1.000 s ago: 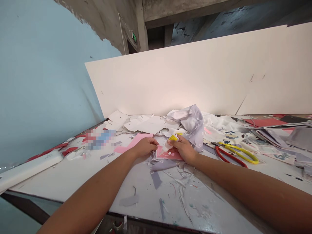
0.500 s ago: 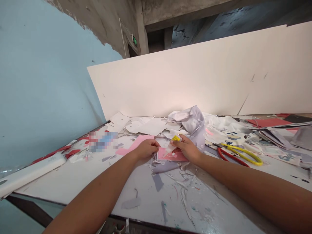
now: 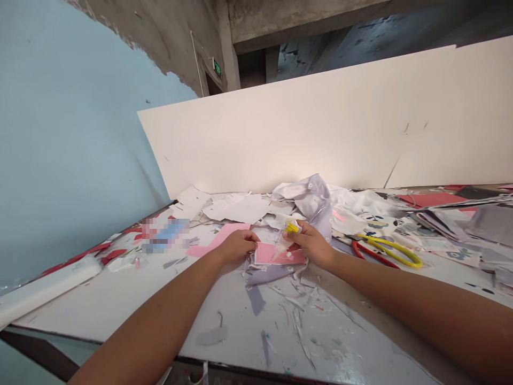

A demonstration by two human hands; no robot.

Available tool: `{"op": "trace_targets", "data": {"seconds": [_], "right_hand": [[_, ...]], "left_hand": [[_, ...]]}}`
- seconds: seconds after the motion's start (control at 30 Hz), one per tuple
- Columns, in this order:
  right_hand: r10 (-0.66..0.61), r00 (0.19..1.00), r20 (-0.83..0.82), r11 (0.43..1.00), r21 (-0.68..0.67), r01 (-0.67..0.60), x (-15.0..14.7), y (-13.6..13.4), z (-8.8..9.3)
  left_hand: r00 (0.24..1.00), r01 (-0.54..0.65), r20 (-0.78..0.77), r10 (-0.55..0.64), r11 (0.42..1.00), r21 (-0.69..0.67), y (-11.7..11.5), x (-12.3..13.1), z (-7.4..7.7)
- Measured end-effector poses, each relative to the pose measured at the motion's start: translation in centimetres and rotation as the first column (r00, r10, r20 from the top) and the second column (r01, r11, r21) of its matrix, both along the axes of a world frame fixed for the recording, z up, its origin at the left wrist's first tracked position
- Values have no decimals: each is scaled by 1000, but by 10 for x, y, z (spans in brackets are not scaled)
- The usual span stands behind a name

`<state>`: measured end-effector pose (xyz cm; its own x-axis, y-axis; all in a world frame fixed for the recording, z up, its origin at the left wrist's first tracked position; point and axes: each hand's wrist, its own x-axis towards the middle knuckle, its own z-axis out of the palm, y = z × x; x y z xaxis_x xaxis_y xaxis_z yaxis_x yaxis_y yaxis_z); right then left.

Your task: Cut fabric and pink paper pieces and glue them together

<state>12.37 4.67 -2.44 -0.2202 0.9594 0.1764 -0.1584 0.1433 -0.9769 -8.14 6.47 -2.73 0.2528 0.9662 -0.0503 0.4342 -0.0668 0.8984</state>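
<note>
My right hand [image 3: 315,244] is closed around a small translucent squeeze bottle [image 3: 293,227] with a yellow label. The bottle is tipped, its nozzle pointing down at a small pink rectangle [image 3: 264,253] with pale edges; whether the tip touches it I cannot tell. The fingertips of my left hand [image 3: 239,245] pinch the upper left corner of this rectangle. Beneath it lies a piece of lavender fabric [image 3: 269,275] with a small white print. A larger pink sheet [image 3: 218,238] lies behind my left hand.
Scissors with red and yellow handles [image 3: 390,250] lie to the right of my right hand. White paper scraps [image 3: 238,207] and a crumpled lavender cloth [image 3: 315,200] lie at the back against a white board [image 3: 280,139]. A long white case [image 3: 52,291] is at the left.
My right hand and the bottle have shifted slightly right over the pink rectangle. The left hand keeps its hold on the corner. The whole view has swung a little.
</note>
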Motion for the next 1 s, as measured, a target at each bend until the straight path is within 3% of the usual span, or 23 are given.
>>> {"op": "trace_targets", "data": {"seconds": [0.63, 1.0], "right_hand": [[-91, 986, 143, 995, 50, 85, 39, -4, 3], [-69, 967, 243, 996, 69, 54, 58, -4, 2]], "left_hand": [[1000, 21, -14, -21, 1000, -1, 5, -3, -5], [999, 28, -25, -28, 999, 26, 6, -4, -4]]}}
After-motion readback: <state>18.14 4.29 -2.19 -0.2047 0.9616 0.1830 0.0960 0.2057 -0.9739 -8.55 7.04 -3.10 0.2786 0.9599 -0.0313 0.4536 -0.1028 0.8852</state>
